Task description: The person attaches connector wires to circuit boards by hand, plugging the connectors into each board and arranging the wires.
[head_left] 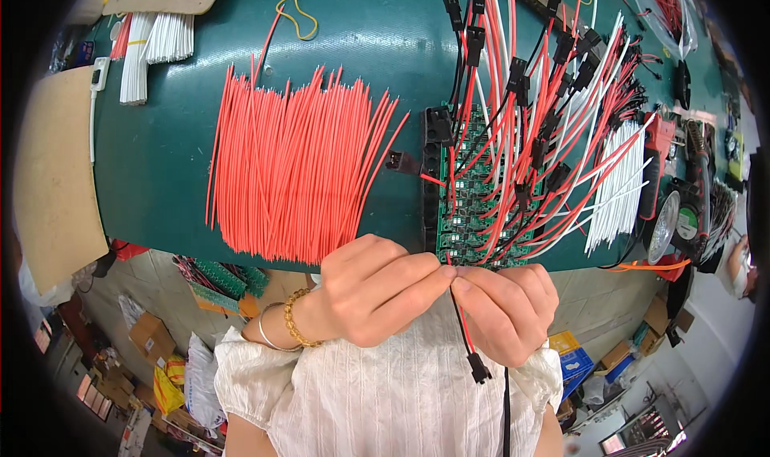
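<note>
My left hand [373,293] and my right hand [509,305] meet fingertip to fingertip at the table's near edge. Both are closed in a pinch on a red-and-black wire lead [463,322], whose upper end is mostly hidden by the fingers. A black plug [479,369] dangles from the lead's lower end, in front of my white top. Just beyond my fingertips lies a row of green circuit boards [465,228] beside a black strip [431,204]. Red, white and black wires [513,160] with black connectors fan out from the boards.
A wide bundle of red wires [293,168] lies on the green table [152,184] to the left. White wires [618,188], a red-and-black hand tool [656,148] and a roll of solder-like wire [664,224] sit at the right. Cardboard [56,176] covers the left edge.
</note>
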Motion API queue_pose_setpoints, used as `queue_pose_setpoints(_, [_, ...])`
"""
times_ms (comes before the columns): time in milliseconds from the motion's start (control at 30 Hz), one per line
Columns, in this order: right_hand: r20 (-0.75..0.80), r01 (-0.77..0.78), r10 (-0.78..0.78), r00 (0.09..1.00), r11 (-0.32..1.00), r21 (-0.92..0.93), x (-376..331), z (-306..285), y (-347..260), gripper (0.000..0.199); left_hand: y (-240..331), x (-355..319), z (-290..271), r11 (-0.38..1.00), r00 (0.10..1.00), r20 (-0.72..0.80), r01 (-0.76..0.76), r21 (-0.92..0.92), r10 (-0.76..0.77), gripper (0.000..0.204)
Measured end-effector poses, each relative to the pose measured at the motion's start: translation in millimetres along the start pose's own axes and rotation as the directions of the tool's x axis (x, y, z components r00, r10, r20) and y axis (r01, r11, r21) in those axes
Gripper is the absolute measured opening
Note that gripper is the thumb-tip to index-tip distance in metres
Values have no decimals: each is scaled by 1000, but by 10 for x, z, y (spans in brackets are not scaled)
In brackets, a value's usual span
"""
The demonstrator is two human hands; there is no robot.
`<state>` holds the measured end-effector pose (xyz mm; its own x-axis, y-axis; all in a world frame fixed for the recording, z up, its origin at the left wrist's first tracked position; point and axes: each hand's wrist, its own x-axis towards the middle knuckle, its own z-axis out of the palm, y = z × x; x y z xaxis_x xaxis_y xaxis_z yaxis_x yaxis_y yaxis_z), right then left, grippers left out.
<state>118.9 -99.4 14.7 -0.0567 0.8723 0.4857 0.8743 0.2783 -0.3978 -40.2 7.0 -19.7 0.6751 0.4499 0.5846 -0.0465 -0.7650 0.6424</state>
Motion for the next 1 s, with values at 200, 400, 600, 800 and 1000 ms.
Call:
queue_pose_setpoints(200, [-28, -27, 25, 999, 998, -53, -24, 18, 40, 32, -8, -51, 12, 998, 999, -22, 32, 55, -31, 26])
queue_pose_setpoints(400, [-6, -62, 62, 998, 998, 1, -33, 29, 51, 39, -10, -50, 12, 997, 999, -17, 43, 64, -42, 27])
queue_pose_setpoints(600, [-22, -59, 60, 998, 998, 6, -58, 53, 86, 40, -12, -43, 31, 997, 998, -5, 62, 44, -62, 28])
queue_pose_setpoints(800, [-14, -140, 141, 990, 989, 44, -28, -107, 18, 31, 36, 45, 40, 970, 970, -26, 240, -37, -241, 21])
queue_pose_setpoints(1000, [-140, -506, 509, 849, 709, -491, -313, -374, 514, 16, 81, 204, 91, 907, 907, -41, 420, 6, -420, 18])
